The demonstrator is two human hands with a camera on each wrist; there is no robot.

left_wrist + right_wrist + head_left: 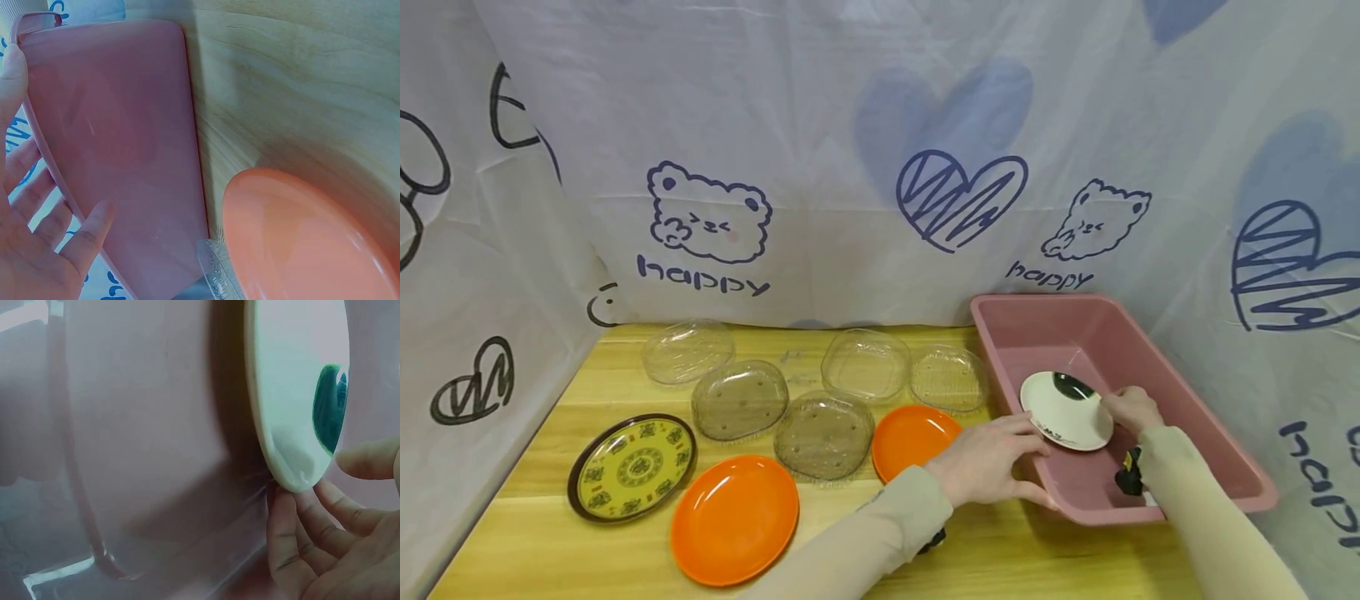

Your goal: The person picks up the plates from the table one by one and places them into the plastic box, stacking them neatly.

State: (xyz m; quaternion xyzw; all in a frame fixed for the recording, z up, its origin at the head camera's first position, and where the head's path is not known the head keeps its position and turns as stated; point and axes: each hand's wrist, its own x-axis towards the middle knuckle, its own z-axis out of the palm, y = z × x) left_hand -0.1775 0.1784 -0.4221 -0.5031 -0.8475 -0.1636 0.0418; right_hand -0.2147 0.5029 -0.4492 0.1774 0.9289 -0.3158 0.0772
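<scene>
Inside the pink plastic basin [1045,312] a small white plate [1063,421] with a dark green patch is held tilted. My right hand [1131,410] pinches its right edge; in the right wrist view the thumb lies on the face of the white plate [294,381] and the fingers [284,531] are beneath. At the basin's near left rim rests my left hand [988,458], its fingers spread. The left wrist view has this left hand [44,231] along the rim of the pink basin [125,125], fingers fairly straight.
Left of the basin lie an orange plate [913,437], another orange plate [735,521] and a yellow patterned plate [640,467] with a dark rim. Several clear plastic trays [741,400] stand behind them on the wooden table [542,442]. A printed cloth [827,125] hangs behind.
</scene>
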